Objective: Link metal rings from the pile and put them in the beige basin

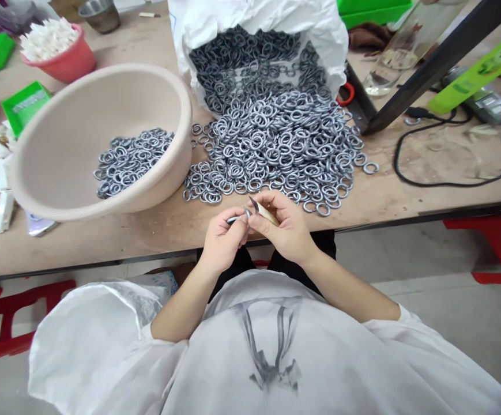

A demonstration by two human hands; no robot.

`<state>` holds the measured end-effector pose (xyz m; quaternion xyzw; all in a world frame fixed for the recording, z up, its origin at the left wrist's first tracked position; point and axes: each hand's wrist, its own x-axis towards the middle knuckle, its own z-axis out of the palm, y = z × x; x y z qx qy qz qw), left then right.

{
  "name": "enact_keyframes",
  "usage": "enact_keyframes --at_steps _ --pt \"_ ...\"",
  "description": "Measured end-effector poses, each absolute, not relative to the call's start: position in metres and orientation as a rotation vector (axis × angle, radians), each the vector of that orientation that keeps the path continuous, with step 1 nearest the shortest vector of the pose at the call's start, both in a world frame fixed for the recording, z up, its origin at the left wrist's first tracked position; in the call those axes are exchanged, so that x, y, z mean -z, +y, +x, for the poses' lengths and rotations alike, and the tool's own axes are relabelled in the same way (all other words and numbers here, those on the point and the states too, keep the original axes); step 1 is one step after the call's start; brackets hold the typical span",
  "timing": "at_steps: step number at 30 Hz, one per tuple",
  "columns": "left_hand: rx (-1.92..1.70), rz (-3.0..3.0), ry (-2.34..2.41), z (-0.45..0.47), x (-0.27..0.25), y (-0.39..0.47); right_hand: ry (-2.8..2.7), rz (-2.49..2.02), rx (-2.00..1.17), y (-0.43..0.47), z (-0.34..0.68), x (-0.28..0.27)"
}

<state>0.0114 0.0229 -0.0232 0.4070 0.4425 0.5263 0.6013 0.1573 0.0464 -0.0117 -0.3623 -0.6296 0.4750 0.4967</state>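
Observation:
At the table's front edge, my left hand (225,239) pinches a grey ring (233,219) between thumb and fingers. Close against it, my right hand (285,226) is closed round a small knife (266,213) with a pale handle and a short dark blade. The blade tip is right beside the ring; whether they touch I cannot tell. Just beyond my hands lies a heap of grey rings (271,144), spilling from a white sack (259,14) on its side. Left of the heap, a large beige basin (103,86) holds a smaller pile of the same rings.
A red bowl (71,57) of white pieces, a metal bowl (100,16) and a green tray (27,109) stand at the left. To the right are a dark metal bar (432,69), a glass jar (406,55) and a black cable (444,184). Red stools (492,242) flank the table below.

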Motion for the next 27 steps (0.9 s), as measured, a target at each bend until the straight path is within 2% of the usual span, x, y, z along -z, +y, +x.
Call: enact_keyframes --at_steps 2,7,11,20,25,27 --pt "-1.202 0.938 1.048 0.011 0.022 0.024 -1.543 -0.9 -1.098 0.049 0.163 0.011" --pt "-1.18 0.807 1.115 0.016 0.015 0.025 -1.869 -0.864 -0.72 0.046 0.175 0.008" --pt "-1.149 0.722 1.148 0.021 0.007 0.024 -1.986 -0.874 -0.599 0.044 0.177 0.011" --pt "-1.113 0.688 1.141 0.018 0.006 0.025 -2.051 -0.878 -0.586 0.046 0.176 0.008" --pt "-0.96 0.869 1.053 0.014 0.007 0.013 -1.993 -1.124 -0.665 0.058 0.181 0.011" --pt "-1.019 0.926 1.068 0.007 -0.006 0.011 -1.911 -1.173 -0.69 0.061 0.183 0.013"
